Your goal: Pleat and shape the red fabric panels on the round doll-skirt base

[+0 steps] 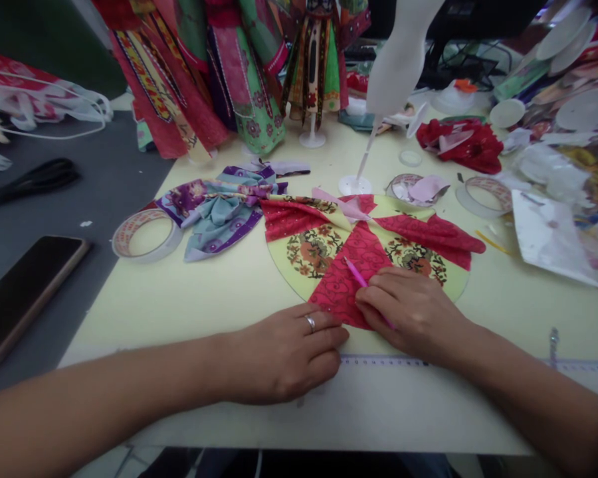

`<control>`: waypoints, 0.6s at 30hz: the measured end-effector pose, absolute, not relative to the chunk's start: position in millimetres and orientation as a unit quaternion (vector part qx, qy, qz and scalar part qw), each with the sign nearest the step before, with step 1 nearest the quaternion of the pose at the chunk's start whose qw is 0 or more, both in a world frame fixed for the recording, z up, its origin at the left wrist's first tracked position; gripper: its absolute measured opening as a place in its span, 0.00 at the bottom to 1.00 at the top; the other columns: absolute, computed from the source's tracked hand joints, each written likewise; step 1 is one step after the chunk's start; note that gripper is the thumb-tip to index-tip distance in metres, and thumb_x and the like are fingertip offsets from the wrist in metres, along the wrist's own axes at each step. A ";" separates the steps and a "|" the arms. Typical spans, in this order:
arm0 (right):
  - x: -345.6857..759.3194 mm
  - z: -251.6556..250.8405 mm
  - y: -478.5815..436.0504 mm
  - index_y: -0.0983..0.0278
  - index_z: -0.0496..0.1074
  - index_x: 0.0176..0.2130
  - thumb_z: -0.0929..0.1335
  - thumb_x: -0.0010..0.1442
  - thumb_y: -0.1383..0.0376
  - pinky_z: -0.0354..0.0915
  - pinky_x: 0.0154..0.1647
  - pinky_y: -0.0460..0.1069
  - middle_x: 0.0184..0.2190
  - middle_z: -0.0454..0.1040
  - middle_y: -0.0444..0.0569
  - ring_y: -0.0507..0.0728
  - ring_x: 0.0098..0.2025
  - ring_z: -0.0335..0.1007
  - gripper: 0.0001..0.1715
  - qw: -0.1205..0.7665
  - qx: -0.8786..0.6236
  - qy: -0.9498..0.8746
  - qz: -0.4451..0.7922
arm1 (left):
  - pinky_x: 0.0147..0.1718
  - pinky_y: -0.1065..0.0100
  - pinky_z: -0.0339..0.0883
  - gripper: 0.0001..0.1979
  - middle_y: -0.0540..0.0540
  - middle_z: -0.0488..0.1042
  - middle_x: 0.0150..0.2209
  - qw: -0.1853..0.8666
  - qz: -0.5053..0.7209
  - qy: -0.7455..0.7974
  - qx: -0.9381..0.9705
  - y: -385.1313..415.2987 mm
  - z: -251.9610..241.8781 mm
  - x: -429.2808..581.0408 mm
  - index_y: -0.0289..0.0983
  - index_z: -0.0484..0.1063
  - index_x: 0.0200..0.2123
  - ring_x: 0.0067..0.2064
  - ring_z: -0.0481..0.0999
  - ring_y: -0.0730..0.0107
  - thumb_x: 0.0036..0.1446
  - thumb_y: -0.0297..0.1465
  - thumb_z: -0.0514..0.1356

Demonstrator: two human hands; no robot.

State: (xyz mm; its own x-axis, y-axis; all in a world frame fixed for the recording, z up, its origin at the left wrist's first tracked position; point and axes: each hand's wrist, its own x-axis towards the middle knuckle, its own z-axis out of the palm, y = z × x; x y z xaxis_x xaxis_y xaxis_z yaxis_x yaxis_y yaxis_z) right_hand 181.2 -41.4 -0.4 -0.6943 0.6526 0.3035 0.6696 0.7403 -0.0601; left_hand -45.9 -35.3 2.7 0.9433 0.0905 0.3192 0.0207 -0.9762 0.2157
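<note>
Pieced doll-size fabric in red and yellow, with flower motifs, is spread on the table, its upper parts gathered into folds. My left hand lies flat, fingertips on the lower edge of the red panel; a ring is on one finger. In my right hand is a slim pink pen-shaped tool, pinched between the fingers. Its pale tip points up and left over the red panel; what the tip touches is too small to tell. Under the hands runs a ruler scale along the table.
Left of the fabric are a tape roll and a purple-blue doll garment. A white mannequin and dressed dolls stand behind. A phone and scissors lie left; another tape roll lies right.
</note>
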 end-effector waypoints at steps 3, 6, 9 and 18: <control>181.2 -0.6 -41.3 0.67 0.69 0.28 0.61 0.56 0.72 0.62 0.35 0.50 0.23 0.67 0.48 0.54 0.29 0.62 0.09 0.161 -0.356 -0.920 -0.029 | 0.46 0.56 0.66 0.11 0.35 0.72 0.45 0.105 0.166 0.028 0.980 -34.8 3.1 -45.8 0.29 0.71 0.34 0.47 0.69 0.56 0.59 0.24 0.49; 181.0 -0.2 -41.2 0.67 0.69 0.28 0.61 0.56 0.72 0.62 0.35 0.49 0.22 0.66 0.48 0.53 0.29 0.62 0.10 0.163 -0.354 -0.921 -0.028 | 0.45 0.57 0.66 0.11 0.35 0.72 0.44 0.103 0.167 0.028 0.980 -34.4 3.9 -45.4 0.29 0.71 0.33 0.47 0.70 0.56 0.58 0.24 0.49; 181.0 0.2 -41.2 0.67 0.69 0.28 0.60 0.57 0.72 0.61 0.35 0.49 0.23 0.66 0.47 0.53 0.29 0.61 0.11 0.156 -0.357 -0.921 -0.022 | 0.45 0.57 0.66 0.10 0.35 0.72 0.44 0.103 0.167 0.027 0.980 -34.5 4.0 -44.9 0.28 0.71 0.33 0.46 0.70 0.56 0.58 0.24 0.49; 181.9 0.8 -40.7 0.66 0.69 0.28 0.60 0.57 0.72 0.60 0.34 0.49 0.22 0.65 0.47 0.53 0.28 0.61 0.11 0.130 -0.367 -0.921 -0.025 | 0.45 0.56 0.67 0.11 0.35 0.72 0.44 0.104 0.162 0.026 0.981 -35.0 3.5 -45.5 0.28 0.71 0.34 0.47 0.69 0.55 0.59 0.23 0.49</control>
State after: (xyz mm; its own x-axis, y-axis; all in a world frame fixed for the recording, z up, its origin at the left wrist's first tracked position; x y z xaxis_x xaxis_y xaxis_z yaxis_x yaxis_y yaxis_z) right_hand 181.9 -40.7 0.8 -0.6966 0.6696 0.2576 0.6828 0.7290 -0.0483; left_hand -45.5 -35.0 3.5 0.9460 0.0857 0.3125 0.0180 -0.9768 0.2133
